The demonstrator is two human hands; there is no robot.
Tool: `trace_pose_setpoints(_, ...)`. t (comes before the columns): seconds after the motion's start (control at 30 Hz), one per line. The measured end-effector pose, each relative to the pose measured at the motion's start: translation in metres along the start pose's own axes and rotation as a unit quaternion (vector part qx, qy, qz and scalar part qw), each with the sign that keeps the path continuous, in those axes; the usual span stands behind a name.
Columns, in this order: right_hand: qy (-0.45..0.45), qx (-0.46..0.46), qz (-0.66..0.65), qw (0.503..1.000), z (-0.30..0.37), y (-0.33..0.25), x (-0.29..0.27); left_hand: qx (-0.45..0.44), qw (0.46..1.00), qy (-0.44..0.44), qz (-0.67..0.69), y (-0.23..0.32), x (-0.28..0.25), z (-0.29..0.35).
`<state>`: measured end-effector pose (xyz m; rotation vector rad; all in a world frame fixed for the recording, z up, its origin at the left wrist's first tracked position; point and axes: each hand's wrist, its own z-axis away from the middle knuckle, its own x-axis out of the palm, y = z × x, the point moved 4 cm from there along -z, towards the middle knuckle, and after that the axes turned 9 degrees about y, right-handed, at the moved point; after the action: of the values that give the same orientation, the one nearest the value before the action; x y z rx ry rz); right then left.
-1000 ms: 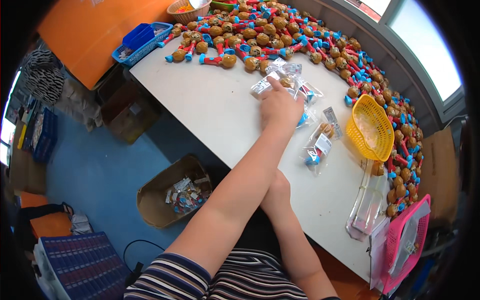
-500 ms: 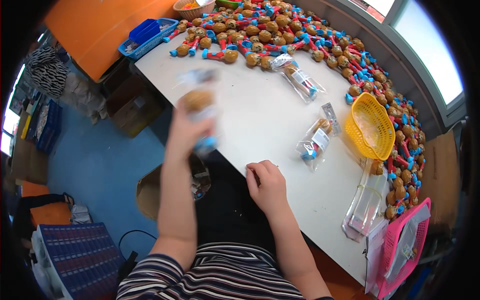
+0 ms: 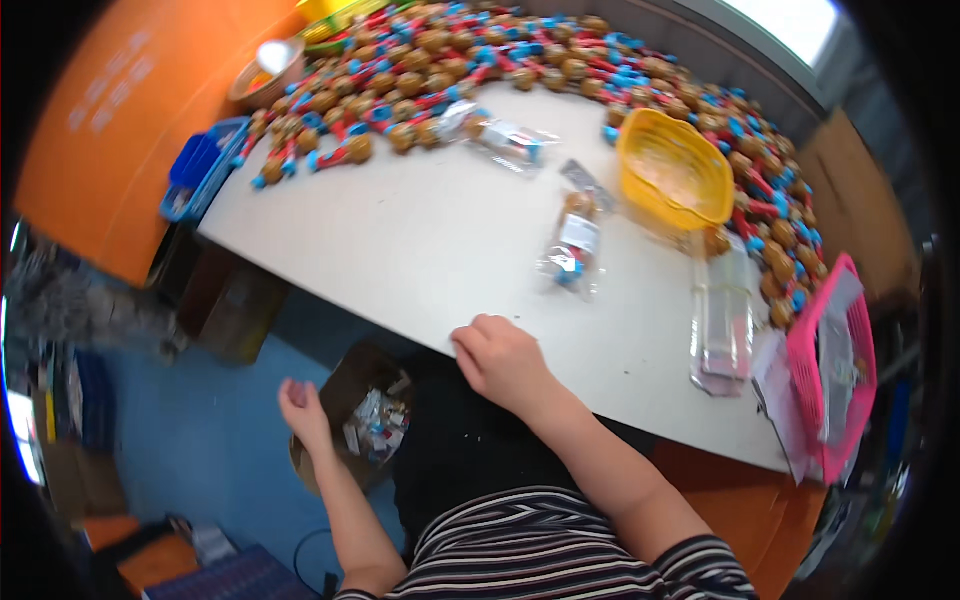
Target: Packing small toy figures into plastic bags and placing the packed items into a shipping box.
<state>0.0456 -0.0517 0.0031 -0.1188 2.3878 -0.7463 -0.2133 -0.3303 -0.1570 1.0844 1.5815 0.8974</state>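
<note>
Beside the open cardboard box (image 3: 343, 385) on the floor, my left hand (image 3: 305, 412) hangs with its fingers slightly bent and apart, and I see no packet in it. Several clear-wrapped pieces (image 3: 378, 425) lie inside that box. My right hand (image 3: 500, 362) rests on the near table edge, fingers curled in and nothing showing in them. Farther in on the white table (image 3: 390, 235) lies a clear bag (image 3: 575, 240) with a brown-headed, red and blue toy in it. Behind it, to the left, is a second bagged toy (image 3: 505, 140).
Unwrapped brown, red and blue toys (image 3: 430, 60) pile along the far and right table edges. A yellow basket (image 3: 675, 170), a banded stack of clear bags (image 3: 725, 320) and a pink basket (image 3: 835, 370) stand right. A blue basket (image 3: 205, 170) is at the far left corner.
My left hand has swung down from the table's left edge to beside the floor box, and the bagged toy it held is gone from it. My right hand stays at the edge. The view has turned.
</note>
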Motion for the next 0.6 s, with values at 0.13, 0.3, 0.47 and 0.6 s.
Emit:
trace_pose_setpoints(0.13, 0.009, 0.019, 0.01, 1.0, 0.003, 0.006, -0.017, 0.118, 0.969, -0.117, 0.181, 0.236, 0.11, 0.025)
trace_pose_setpoints(0.3, 0.106, 0.102, 0.005, 0.989, 0.005, 0.012, -0.06, 0.371, 0.888, -0.25, 0.108, 0.355, 0.272, 0.076)
trace_pose_setpoints(0.47, 0.157, 0.143, 0.167, 0.963, -0.005, 0.02, -0.103, 0.289, 0.857, -0.378, -0.199, 0.386, 0.359, 0.107)
trace_pose_setpoints(0.6, 0.103, 0.244, 0.147, 0.953, -0.029, 0.036, -0.099, 0.32, 0.848, -0.345, -0.243, 0.373, 0.371, 0.096)
